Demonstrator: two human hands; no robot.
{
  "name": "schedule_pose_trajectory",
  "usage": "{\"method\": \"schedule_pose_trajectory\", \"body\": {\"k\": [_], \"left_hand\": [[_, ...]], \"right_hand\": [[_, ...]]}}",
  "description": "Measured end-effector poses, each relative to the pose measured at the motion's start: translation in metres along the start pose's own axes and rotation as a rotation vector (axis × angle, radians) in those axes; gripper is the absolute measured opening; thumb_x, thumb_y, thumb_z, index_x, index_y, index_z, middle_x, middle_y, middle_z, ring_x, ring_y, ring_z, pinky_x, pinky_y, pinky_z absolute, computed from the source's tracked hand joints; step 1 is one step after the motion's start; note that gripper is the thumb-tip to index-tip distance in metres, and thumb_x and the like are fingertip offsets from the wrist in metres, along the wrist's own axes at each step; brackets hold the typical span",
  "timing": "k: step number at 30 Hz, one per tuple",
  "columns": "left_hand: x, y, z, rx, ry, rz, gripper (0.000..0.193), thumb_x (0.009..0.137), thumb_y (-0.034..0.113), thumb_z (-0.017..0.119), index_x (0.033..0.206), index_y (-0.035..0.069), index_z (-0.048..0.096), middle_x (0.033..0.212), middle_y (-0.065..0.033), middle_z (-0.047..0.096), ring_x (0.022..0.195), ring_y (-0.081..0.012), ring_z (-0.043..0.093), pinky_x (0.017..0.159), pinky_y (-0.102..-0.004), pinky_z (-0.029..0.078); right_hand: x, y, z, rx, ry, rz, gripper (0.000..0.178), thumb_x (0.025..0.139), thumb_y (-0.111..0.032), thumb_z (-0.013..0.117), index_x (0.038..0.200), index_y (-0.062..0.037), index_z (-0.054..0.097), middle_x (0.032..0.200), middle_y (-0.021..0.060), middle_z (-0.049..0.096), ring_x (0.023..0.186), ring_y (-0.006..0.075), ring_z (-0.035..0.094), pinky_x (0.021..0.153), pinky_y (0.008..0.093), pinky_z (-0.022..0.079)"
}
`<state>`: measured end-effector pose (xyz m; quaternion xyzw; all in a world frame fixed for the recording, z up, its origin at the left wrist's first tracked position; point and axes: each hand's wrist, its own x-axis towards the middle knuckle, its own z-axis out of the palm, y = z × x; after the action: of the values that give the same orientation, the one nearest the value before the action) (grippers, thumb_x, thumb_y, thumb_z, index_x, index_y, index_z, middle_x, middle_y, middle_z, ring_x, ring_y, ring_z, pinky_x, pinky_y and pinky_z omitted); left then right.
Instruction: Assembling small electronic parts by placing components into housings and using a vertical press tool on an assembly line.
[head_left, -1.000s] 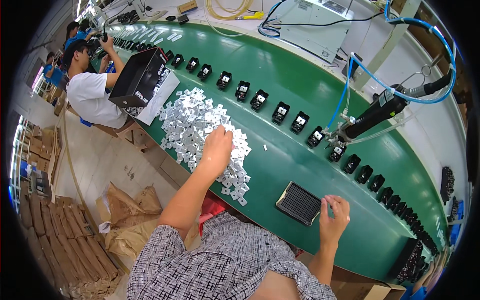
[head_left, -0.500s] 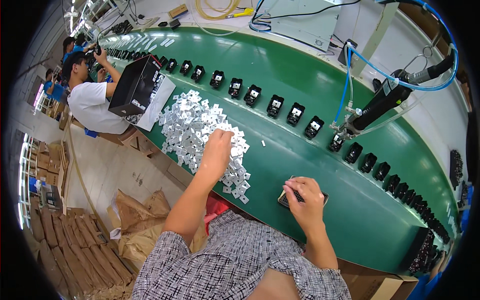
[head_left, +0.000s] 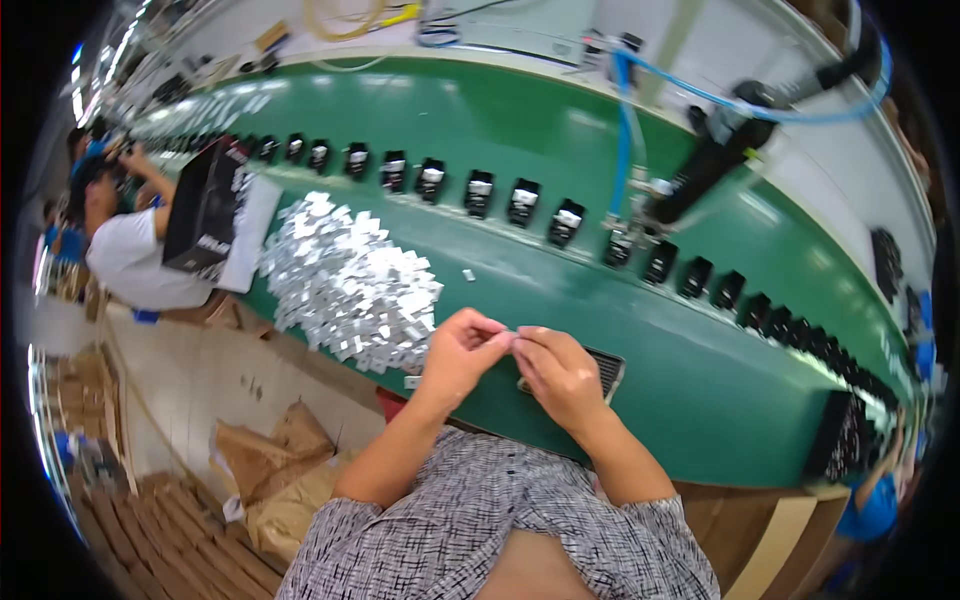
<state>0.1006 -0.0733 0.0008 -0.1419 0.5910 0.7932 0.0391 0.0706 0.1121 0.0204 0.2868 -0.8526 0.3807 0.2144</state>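
On the worktable (head_left: 700,400), I record a heap of plates (head_left: 350,285) left of my left hand (head_left: 455,355). My right hand (head_left: 562,375) is just beside it, partly over a tray (head_left: 608,370). One loose piece (head_left: 468,275) lies right of the heap. Behind runs a row of units (head_left: 478,192); a box (head_left: 200,210) stands left of the heap.

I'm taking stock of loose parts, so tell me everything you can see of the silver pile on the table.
The silver pile is a broad, loose heap of many small, flat, metal-looking pieces, shining where they catch the light. They overlap at various angles; blur hides finer detail. It rests on the green tabletop, to the left of the left hand, with a white sheet beside its left side. Whether the hand touches its edge, I cannot tell.
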Motion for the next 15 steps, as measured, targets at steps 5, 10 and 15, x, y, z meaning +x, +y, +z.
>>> {"method": "schedule_pose_trajectory", "body": {"k": [5,10,15], "left_hand": [[0.032,0.036,-0.032,1.072,0.150,0.713,0.033,0.084,0.008,0.077,0.116,0.007,0.070,0.108,-0.0072,0.070,0.100,-0.0237,0.064,0.093,-0.0360,0.049],[0.056,0.048,-0.102,1.590,0.256,0.725,0.031,0.079,0.012,0.077,0.110,0.016,0.075,0.121,-0.0019,0.064,0.112,-0.0252,0.056,0.100,-0.0439,0.036],[0.063,0.052,-0.105,1.690,0.162,0.643,0.022,0.078,0.013,0.077,0.100,0.016,0.075,0.120,-0.0007,0.064,0.113,-0.0247,0.054,0.100,-0.0453,0.033]], "right_hand": [[0.005,0.060,-0.040,-0.209,0.070,-0.071,0.022,0.079,-0.002,0.081,0.100,-0.0045,0.075,0.108,0.0101,0.075,0.092,0.0249,0.072,0.079,0.0342,0.058],[0.018,0.155,-0.090,-0.459,0.100,0.122,0.013,0.082,-0.003,0.076,0.094,-0.0031,0.072,0.104,0.0070,0.074,0.087,0.0276,0.069,0.077,0.0377,0.056],[0.019,0.191,-0.084,-0.592,-0.057,0.126,0.010,0.085,-0.005,0.072,0.095,-0.0025,0.071,0.105,0.0065,0.073,0.088,0.0285,0.068,0.078,0.0376,0.055]]}}
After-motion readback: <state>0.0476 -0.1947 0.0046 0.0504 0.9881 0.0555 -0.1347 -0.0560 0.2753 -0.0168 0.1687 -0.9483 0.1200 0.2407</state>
